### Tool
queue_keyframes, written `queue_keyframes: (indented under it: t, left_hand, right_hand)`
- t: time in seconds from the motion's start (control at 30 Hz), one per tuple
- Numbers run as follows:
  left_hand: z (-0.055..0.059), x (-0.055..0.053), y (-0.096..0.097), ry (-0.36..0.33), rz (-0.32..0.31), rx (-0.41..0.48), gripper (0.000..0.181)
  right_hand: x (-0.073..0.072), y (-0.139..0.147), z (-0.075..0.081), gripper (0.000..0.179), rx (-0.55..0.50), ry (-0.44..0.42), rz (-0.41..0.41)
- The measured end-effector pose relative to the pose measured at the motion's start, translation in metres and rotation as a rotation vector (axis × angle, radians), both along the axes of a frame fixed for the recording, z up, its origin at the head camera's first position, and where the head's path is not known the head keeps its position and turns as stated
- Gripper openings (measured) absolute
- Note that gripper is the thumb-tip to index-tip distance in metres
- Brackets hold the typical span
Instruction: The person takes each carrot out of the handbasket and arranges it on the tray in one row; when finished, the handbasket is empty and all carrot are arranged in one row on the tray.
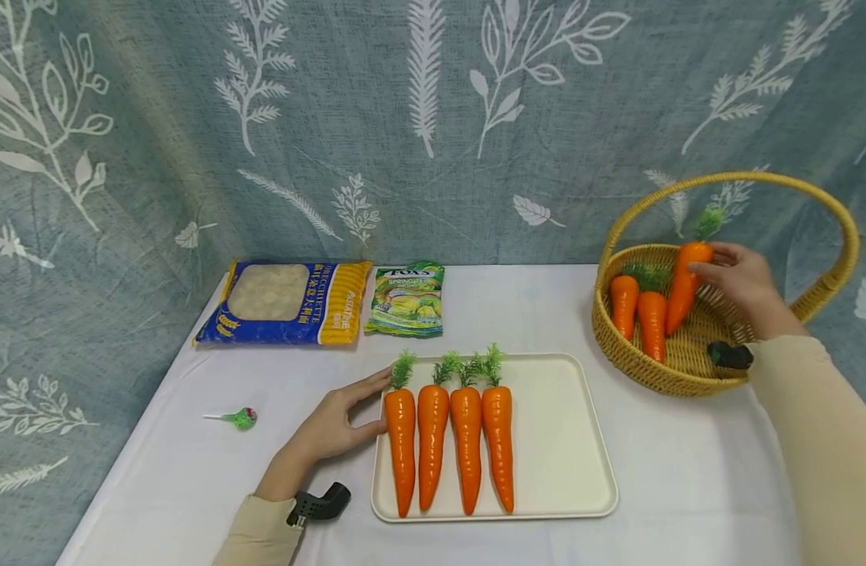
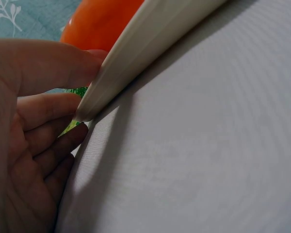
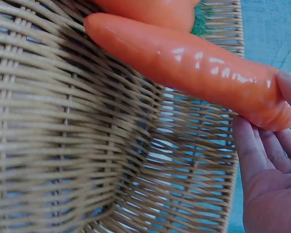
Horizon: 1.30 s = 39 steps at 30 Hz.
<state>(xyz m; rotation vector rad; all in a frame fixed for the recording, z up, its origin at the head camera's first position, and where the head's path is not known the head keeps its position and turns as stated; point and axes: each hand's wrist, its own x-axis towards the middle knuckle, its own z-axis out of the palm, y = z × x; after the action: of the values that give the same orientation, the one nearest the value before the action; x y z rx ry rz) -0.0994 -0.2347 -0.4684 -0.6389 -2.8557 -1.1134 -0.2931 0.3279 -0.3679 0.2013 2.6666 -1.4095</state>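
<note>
My right hand (image 1: 744, 283) pinches a carrot (image 1: 684, 289) near its green top, thumb on one side and fingers on the other. This carrot slants above the wicker basket (image 1: 641, 379), tip down inside it. In the right wrist view the held carrot (image 3: 184, 63) spans the basket's far side. Two more carrots, a left one (image 1: 624, 306) and a right one (image 1: 653, 324), lie in the basket. My left hand (image 1: 340, 420) touches the left edge of a cream tray (image 1: 560, 440) with thumb and fingers extended. Several carrots (image 1: 468, 448) lie side by side on the tray's left half, tops away from me.
Behind the tray lie a blue and yellow pasta bag (image 1: 284, 305) and a green candy bag (image 1: 406, 300). A green-wrapped lollipop (image 1: 243, 418) is on the white cloth at left. The basket's tall handle (image 1: 751, 177) arches over it. A patterned curtain (image 1: 404, 118) hangs behind.
</note>
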Motion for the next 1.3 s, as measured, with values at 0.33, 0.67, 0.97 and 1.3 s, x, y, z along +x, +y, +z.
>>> queue_keyframes:
  t: [0.33, 0.67, 0.97, 1.3]
  left_hand:
    - [-0.002, 0.000, 0.000, -0.004, 0.008, 0.007, 0.061]
    - [-0.002, 0.000, 0.000, -0.007, 0.012, 0.008, 0.061]
    - [-0.001, -0.001, 0.001, -0.012, 0.009, 0.005, 0.061]
    - [0.001, 0.000, 0.001, -0.016, 0.007, 0.003, 0.061]
  right_hand:
    - [0.009, 0.004, 0.009, 0.095, 0.066, 0.031, 0.069]
    - [0.024, -0.002, 0.019, 0.093, 0.102, 0.042, 0.077]
    - [0.051, -0.020, 0.039, 0.086, 0.086, 0.071, 0.091]
    - [0.089, -0.048, 0.037, 0.070, -0.007, 0.171, 0.146]
